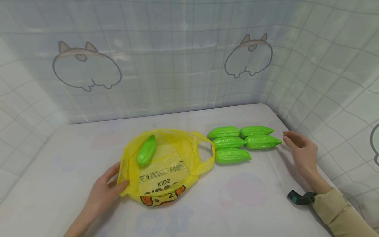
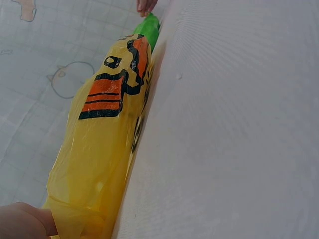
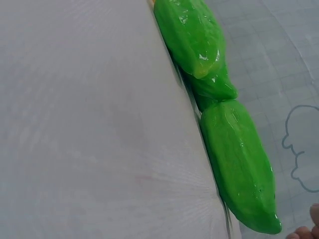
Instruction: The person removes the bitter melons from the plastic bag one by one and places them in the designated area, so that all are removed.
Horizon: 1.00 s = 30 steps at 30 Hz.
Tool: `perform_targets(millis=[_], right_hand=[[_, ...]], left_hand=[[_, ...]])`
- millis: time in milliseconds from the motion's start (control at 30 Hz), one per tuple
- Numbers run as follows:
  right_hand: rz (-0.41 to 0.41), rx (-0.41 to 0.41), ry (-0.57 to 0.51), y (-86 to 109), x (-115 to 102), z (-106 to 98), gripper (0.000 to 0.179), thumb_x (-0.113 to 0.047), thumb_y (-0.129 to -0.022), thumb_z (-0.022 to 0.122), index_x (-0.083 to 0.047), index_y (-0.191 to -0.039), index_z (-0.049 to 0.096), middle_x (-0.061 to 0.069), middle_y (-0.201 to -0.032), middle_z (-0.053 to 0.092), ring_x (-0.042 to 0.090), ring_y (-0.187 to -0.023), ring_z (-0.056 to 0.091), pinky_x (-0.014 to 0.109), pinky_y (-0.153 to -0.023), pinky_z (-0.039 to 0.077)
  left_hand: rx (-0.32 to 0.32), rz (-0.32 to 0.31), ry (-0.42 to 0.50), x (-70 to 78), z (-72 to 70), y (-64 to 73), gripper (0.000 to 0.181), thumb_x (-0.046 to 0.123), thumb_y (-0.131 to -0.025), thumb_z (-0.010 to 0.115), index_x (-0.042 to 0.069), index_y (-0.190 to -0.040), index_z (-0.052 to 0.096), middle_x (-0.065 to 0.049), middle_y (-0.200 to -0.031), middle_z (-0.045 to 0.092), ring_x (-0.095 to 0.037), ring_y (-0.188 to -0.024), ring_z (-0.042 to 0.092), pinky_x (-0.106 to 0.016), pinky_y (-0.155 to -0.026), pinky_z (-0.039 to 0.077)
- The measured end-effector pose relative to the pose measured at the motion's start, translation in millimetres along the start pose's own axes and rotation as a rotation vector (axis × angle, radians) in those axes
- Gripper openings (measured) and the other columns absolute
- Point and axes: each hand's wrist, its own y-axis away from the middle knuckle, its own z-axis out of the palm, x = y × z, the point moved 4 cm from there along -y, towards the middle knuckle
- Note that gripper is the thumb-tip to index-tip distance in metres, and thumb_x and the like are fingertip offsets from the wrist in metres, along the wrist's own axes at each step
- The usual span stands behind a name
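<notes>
A yellow plastic bag [image 1: 165, 135] lies with its mouth spread wide, a cartoon print on its near side. At its left edge my left hand [image 1: 105, 191] holds the rim. Inside rests one glossy green vegetable [image 1: 146, 150], long and pointed at one end. To the right of the bag several more of the same kind lie close together in rows. My right hand [image 1: 303, 153], fingers loosely bent and holding nothing, hovers just off the tip of the rightmost green vegetable [image 1: 263, 142]. That vegetable [image 3: 241, 167] also fills much of the right wrist view.
Beneath everything is a pale table [image 1: 207, 210] with a faint print. A grid-patterned curtain [image 1: 177, 65] with cartoon animal outlines rises behind it and along both sides. The bag's loop handle [image 1: 207, 166] touches the near left vegetables. A dark band [image 1: 302, 198] sits at the right wrist.
</notes>
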Motion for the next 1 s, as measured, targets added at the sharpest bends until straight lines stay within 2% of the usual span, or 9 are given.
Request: perform_targets(millis=[167, 267, 367, 500, 633, 767, 1000], right_hand=[[-0.003, 0.081, -0.162, 4.0, -8, -1, 0.039, -0.018, -0.091, 0.073, -0.003, -0.127, 0.066, -0.017, -0.108, 0.072, -0.006, -0.097, 0.066, 0.003, -0.081, 0.051], [-0.055, 0.073, -0.179, 9.2, -17, 3, 0.038, -0.014, -0.091, 0.073, -0.001, -0.126, 0.066, -0.013, -0.110, 0.073, -0.002, -0.099, 0.067, 0.004, -0.082, 0.052], [-0.134, 0.030, -0.097, 17.1, -30, 12, 0.038, -0.014, -0.092, 0.072, 0.000, -0.127, 0.065, -0.014, -0.111, 0.072, -0.004, -0.100, 0.066, 0.005, -0.083, 0.053], [-0.226, -0.054, -0.052, 26.7, -48, 33, 0.035, -0.013, -0.093, 0.071, 0.000, -0.126, 0.065, -0.013, -0.112, 0.072, -0.005, -0.101, 0.065, 0.006, -0.085, 0.052], [-0.294, -0.134, -0.061, 34.3, -63, 54, 0.031, -0.011, -0.094, 0.070, -0.003, -0.123, 0.067, -0.001, -0.115, 0.071, -0.004, -0.102, 0.065, 0.007, -0.090, 0.052], [-0.327, -0.208, -0.078, 40.0, -72, 72, 0.030, -0.011, -0.094, 0.070, -0.004, -0.123, 0.068, 0.010, -0.118, 0.070, -0.002, -0.102, 0.065, 0.009, -0.091, 0.052], [-0.371, -0.333, -0.117, 48.5, -92, 102, 0.029, -0.010, -0.094, 0.069, -0.004, -0.122, 0.068, 0.016, -0.119, 0.069, 0.001, -0.104, 0.065, 0.015, -0.094, 0.054]], left_hand=[[0.014, 0.020, -0.003, 1.6, -0.9, -0.2, 0.083, 0.030, -0.095, 0.067, 0.003, -0.158, 0.020, -0.030, -0.158, 0.028, -0.051, -0.136, 0.040, -0.056, -0.104, 0.050], [0.019, 0.033, -0.005, 2.3, -0.9, -1.6, 0.082, 0.030, -0.095, 0.067, 0.003, -0.158, 0.021, -0.030, -0.157, 0.029, -0.051, -0.137, 0.039, -0.057, -0.105, 0.049], [0.012, 0.026, 0.000, 2.5, -0.6, -1.9, 0.083, 0.031, -0.095, 0.067, 0.004, -0.158, 0.020, -0.030, -0.158, 0.028, -0.051, -0.138, 0.037, -0.058, -0.106, 0.047], [0.007, 0.002, 0.003, 1.6, -0.5, -0.6, 0.085, 0.031, -0.095, 0.067, 0.004, -0.159, 0.018, -0.030, -0.158, 0.027, -0.051, -0.138, 0.038, -0.058, -0.106, 0.048], [0.004, -0.009, 0.007, -0.3, 1.0, 0.7, 0.084, 0.031, -0.095, 0.067, 0.005, -0.159, 0.018, -0.029, -0.159, 0.026, -0.051, -0.138, 0.037, -0.057, -0.106, 0.048], [0.001, -0.011, 0.011, -1.2, 3.5, 1.9, 0.083, 0.030, -0.095, 0.067, 0.005, -0.159, 0.019, -0.029, -0.159, 0.026, -0.050, -0.139, 0.037, -0.057, -0.106, 0.048], [0.019, 0.010, 0.003, 0.2, 1.9, 1.5, 0.083, 0.030, -0.095, 0.067, 0.005, -0.159, 0.020, -0.029, -0.158, 0.028, -0.050, -0.138, 0.038, -0.057, -0.106, 0.048]])
